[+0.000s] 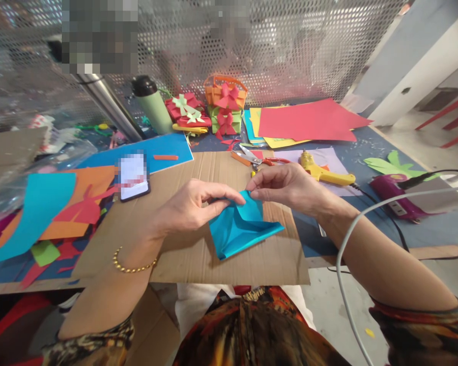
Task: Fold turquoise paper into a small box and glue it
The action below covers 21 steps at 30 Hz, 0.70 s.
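Note:
A folded blue paper piece [238, 234] is held just above a brown cardboard sheet [191, 267] in front of me. My left hand [200, 203] pinches its upper left edge between thumb and fingers. At its top corner, the thumb and index finger of my right hand [278, 188] are closed on the paper. The two hands are close together, with a small stretch of paper between their fingertips. Creases and a raised fold show along the paper's lower side. Scissors [248, 155] with red handles lie just beyond my hands.
A yellow glue gun [328, 175] lies right of the scissors, near a purple power strip [395, 195] with cables. A phone [133, 178] and paper scraps are at left. Behind stand a green bottle [154, 104], paper baskets [226, 104] and red sheets [313, 122]. A white cable crosses my right forearm.

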### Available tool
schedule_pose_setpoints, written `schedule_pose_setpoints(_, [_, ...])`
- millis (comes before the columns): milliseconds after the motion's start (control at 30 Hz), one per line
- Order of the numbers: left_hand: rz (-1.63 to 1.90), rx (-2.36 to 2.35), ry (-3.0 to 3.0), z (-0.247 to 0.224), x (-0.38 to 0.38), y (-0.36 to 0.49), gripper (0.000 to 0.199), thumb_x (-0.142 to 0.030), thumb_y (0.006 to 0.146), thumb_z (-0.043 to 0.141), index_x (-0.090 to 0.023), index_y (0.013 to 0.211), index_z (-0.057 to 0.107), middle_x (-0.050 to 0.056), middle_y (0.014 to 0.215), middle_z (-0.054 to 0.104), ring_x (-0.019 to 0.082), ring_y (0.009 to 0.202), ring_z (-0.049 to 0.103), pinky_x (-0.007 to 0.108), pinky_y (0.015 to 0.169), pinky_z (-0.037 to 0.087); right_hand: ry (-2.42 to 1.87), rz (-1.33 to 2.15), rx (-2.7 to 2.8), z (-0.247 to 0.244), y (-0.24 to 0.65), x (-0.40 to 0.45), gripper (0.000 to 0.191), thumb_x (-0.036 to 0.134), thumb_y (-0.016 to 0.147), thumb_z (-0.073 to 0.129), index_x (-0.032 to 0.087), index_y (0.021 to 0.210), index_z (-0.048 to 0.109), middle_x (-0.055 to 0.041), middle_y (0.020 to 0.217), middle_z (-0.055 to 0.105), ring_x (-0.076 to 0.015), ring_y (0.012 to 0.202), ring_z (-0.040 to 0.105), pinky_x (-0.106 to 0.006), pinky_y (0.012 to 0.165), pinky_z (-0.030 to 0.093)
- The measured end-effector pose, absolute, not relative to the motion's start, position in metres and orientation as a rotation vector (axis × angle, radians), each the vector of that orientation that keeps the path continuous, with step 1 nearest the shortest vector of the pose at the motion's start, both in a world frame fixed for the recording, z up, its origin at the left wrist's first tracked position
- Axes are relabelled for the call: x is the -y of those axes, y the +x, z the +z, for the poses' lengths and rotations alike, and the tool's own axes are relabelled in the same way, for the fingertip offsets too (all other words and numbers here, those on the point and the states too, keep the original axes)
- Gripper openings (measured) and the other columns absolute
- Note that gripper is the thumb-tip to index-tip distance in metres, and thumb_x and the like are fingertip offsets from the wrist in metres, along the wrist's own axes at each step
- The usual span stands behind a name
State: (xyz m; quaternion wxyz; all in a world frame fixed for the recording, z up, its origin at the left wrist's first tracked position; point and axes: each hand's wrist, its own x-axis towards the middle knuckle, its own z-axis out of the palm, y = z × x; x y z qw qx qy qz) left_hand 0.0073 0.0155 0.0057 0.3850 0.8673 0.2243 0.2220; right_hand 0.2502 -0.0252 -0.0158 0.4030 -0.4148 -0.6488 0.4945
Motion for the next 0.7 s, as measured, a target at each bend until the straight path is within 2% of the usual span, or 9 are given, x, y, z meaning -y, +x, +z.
schedule_pose_setpoints(233, [0.508,-0.579,2.287,0.0081,-0.0156,0.006,0.028,-0.017,0.095,0.058,-0.016,0.105,0.084,0.003,0.089,0.084,0.01,0.065,0.069,0.017,0.057,0.051,-1.102,1.321,1.611,-0.0148,0.25,0.0242,0.023,0.035,0.073,0.087,0.018,0.081,0.074,-0.0002,0.073,0.071,-0.0121,0.067,0.061,-0.026,0.062,0.052])
schedule_pose_setpoints(467, [0.488,-0.558,2.26,0.0071,-0.0155,0.0064,0.028,-0.015,0.096,0.058,-0.016,0.105,0.084,0.004,0.096,0.085,0.012,0.078,0.076,0.016,0.067,0.056,-1.092,1.29,1.675,-0.0132,0.2506,0.0256,0.017,0.033,0.076,0.081,0.018,0.08,0.074,-0.0004,0.073,0.072,-0.0128,0.067,0.061,-0.027,0.063,0.051])
schedule_pose_setpoints(700, [0.478,-0.544,2.29,0.0058,-0.0167,0.0058,0.028,-0.016,0.096,0.058,-0.017,0.106,0.084,0.004,0.095,0.085,0.011,0.072,0.074,0.017,0.062,0.055,-1.063,1.198,1.768,-0.0143,0.2526,0.0254,0.018,0.035,0.081,0.08,0.017,0.081,0.075,-0.0011,0.074,0.071,-0.013,0.069,0.061,-0.027,0.065,0.05])
